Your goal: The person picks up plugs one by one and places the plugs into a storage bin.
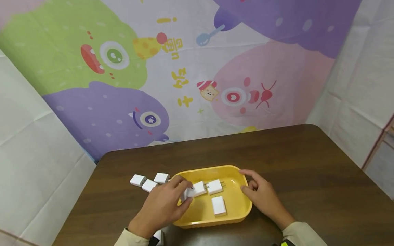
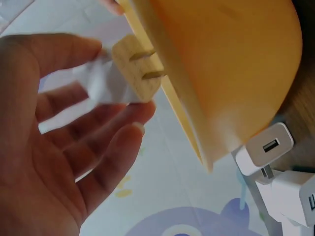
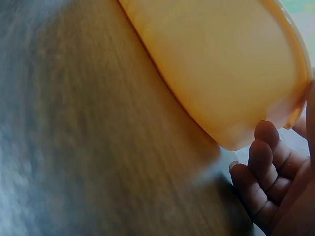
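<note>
Just outside the near left corner of the shallow yellow plastic tray (image 1: 212, 224), a small white plastic block (image 1: 159, 236) is partly hidden by the left cuff. The left hand (image 1: 166, 205) comes over the tray's left rim, palm inward, its thumb and fingers pinching a white plug-in charger (image 2: 110, 81) with two prongs. The right hand (image 1: 261, 196) grips the tray's right rim, thumb and index finger at the edge and the other fingers curled outside the wall. Between the hands, three white box-shaped chargers (image 1: 219, 206) lie inside the tray, with open floor toward its near left and right. Left of the tray, more white chargers (image 1: 138, 180) cluster just beside it. Beyond its far rim, the dark brown wood-grain table (image 1: 277, 150) leaves room up to its edge, near the cartoon-printed fabric backdrop (image 1: 191, 119).
</note>
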Action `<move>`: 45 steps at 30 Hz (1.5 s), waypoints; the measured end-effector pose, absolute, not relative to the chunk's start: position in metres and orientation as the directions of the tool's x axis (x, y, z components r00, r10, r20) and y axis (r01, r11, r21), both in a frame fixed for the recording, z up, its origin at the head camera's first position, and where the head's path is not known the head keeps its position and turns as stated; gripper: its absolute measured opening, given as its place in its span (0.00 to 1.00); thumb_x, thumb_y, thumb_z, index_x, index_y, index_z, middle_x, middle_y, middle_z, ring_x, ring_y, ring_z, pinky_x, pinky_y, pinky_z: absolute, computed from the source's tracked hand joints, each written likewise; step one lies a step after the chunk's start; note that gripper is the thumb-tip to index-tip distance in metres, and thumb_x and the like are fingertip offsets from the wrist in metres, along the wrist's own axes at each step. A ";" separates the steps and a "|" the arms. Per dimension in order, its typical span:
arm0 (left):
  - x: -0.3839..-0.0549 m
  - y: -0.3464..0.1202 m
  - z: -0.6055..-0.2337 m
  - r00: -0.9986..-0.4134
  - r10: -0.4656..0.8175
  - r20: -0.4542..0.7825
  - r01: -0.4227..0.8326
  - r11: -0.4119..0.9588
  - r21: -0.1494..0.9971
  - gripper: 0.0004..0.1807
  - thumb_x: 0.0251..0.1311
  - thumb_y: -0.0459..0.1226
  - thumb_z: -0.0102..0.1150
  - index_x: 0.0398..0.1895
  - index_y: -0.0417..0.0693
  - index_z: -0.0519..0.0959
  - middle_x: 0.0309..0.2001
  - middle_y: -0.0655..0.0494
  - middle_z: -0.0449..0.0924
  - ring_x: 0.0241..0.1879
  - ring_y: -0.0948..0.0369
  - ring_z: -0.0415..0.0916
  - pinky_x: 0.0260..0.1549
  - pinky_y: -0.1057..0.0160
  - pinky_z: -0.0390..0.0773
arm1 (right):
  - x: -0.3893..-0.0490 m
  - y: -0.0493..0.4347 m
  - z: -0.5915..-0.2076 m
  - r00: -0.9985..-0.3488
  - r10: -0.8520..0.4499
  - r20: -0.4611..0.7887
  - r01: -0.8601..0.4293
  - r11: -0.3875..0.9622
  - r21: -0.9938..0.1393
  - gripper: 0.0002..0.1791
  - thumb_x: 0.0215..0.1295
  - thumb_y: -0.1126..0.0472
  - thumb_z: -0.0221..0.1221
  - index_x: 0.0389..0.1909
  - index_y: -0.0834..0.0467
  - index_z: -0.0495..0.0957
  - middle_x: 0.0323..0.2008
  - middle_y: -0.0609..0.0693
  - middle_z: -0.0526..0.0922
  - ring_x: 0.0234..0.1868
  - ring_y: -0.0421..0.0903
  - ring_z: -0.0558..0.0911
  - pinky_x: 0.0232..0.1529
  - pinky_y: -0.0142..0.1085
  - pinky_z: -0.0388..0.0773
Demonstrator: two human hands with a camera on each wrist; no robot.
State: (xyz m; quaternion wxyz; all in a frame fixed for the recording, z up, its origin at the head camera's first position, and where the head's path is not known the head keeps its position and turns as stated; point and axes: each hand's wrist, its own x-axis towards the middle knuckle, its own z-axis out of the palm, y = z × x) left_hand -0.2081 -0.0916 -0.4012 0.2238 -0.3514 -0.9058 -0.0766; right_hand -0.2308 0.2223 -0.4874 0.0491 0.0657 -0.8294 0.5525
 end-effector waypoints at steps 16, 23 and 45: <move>-0.207 -0.072 -0.407 -0.637 0.699 0.323 0.731 0.681 -0.031 0.17 0.57 0.47 0.68 0.48 0.57 0.82 0.39 0.61 0.77 0.22 0.66 0.71 0.19 0.65 0.71 | -0.232 0.224 -0.488 -0.987 -0.057 0.152 -0.163 0.395 -0.904 0.25 0.62 0.65 0.64 0.60 0.47 0.76 0.18 0.45 0.66 0.16 0.38 0.63 0.18 0.30 0.61; -0.208 -0.067 -0.413 -0.645 0.693 0.323 0.715 0.696 -0.067 0.19 0.54 0.46 0.70 0.49 0.57 0.82 0.38 0.60 0.78 0.21 0.62 0.74 0.18 0.63 0.71 | -0.232 0.223 -0.489 -0.987 -0.058 0.150 -0.161 0.390 -0.907 0.24 0.62 0.64 0.64 0.60 0.46 0.76 0.17 0.45 0.66 0.16 0.37 0.63 0.18 0.30 0.61; -0.212 -0.064 -0.416 -0.656 0.691 0.304 0.721 0.693 -0.016 0.14 0.58 0.44 0.66 0.47 0.56 0.83 0.34 0.61 0.79 0.27 0.60 0.78 0.21 0.59 0.75 | -0.232 0.223 -0.489 -0.982 -0.060 0.178 -0.187 0.385 -0.904 0.25 0.62 0.65 0.64 0.60 0.47 0.76 0.17 0.45 0.65 0.16 0.37 0.62 0.18 0.30 0.61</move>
